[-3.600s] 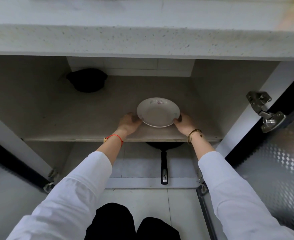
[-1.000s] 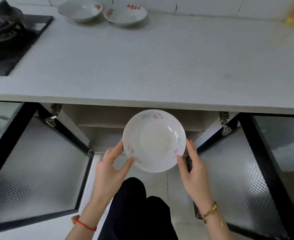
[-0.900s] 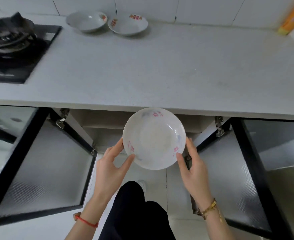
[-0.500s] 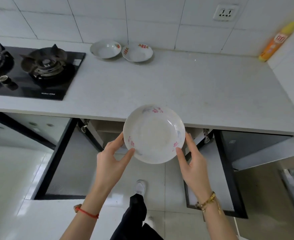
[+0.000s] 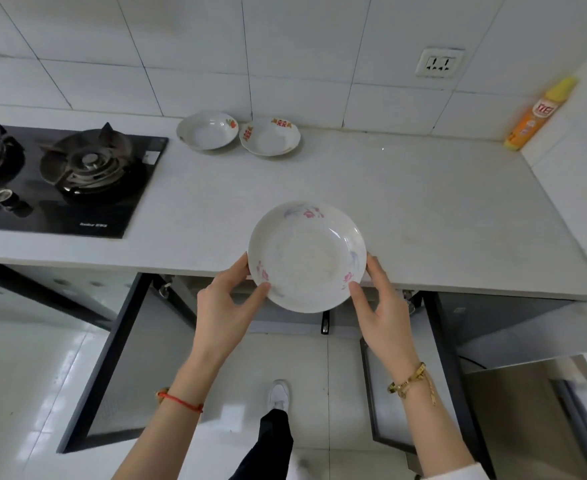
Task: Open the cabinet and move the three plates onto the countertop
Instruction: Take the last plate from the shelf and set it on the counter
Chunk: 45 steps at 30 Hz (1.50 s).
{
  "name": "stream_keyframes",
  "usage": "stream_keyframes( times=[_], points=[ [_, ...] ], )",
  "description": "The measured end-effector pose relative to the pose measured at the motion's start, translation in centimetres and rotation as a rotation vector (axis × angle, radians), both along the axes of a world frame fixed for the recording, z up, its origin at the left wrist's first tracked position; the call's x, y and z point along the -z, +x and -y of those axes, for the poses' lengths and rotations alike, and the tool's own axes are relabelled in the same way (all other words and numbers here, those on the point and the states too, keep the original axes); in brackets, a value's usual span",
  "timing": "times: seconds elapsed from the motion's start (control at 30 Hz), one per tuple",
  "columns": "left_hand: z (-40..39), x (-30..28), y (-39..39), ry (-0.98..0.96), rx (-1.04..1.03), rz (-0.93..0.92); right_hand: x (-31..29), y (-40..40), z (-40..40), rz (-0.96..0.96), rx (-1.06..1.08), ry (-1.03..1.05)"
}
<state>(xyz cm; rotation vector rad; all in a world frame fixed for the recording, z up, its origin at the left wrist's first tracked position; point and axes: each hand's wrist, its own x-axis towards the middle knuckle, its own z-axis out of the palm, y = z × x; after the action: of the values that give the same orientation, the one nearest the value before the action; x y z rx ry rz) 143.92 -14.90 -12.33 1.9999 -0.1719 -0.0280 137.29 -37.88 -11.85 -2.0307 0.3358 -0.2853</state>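
I hold a white plate with pink flowers [image 5: 307, 256] level in the air, over the front edge of the grey countertop [image 5: 441, 216]. My left hand [image 5: 226, 308] grips its left rim and my right hand [image 5: 380, 306] grips its right rim. Two more white plates stand side by side at the back of the countertop by the tiled wall: the left one [image 5: 207, 129] and the right one [image 5: 269, 136]. Below the counter both cabinet doors stand wide open, the left door [image 5: 126, 355] and the right door [image 5: 420, 372].
A black gas hob [image 5: 60, 178] fills the countertop's left part. An orange bottle [image 5: 536, 116] stands in the back right corner under a wall socket [image 5: 439, 62]. A pan handle [image 5: 325, 322] shows inside the cabinet. My leg and white shoe [image 5: 278, 396] are on the floor between the doors.
I have lifted the plate off the cabinet shelf and risen with it. It now sits higher and farther forward, over the countertop's front edge, still held in both hands.
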Motion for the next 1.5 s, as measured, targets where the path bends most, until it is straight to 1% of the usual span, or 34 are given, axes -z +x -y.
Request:
stream_keyframes(
  times=[0.3, 0.47, 0.7, 1.03, 1.2, 1.33, 1.5],
  points=[
    [3.8, -1.1, 10.5, 0.017, 0.073, 0.035, -1.2, 8.5, 2.7, 0.038, 0.079, -0.047],
    [6.3, -1.0, 15.2, 0.032, 0.118, 0.040, -0.7, 12.6, 5.1, -0.020, 0.115, -0.050],
    [10.8, -0.2, 21.8, 0.035, 0.141, 0.014, 0.3, 19.3, 9.2, -0.061, 0.102, -0.101],
    [17.6, 1.0, 31.9, 0.066, 0.057, -0.075, 1.5, 31.5, 15.6, -0.084, 0.045, -0.136],
    [20.1, 1.8, 36.6, 0.033, 0.009, -0.096, 2.4, 37.2, 18.2, -0.056, 0.027, -0.157],
    [21.9, 3.0, 40.0, 0.018, 0.011, -0.107, 3.8, 41.1, 19.8, -0.051, 0.022, -0.155],
    [23.5, 4.4, 43.4, 0.034, -0.001, -0.152, 5.9, 44.7, 21.2, -0.090, 0.016, -0.151]
  ],
)
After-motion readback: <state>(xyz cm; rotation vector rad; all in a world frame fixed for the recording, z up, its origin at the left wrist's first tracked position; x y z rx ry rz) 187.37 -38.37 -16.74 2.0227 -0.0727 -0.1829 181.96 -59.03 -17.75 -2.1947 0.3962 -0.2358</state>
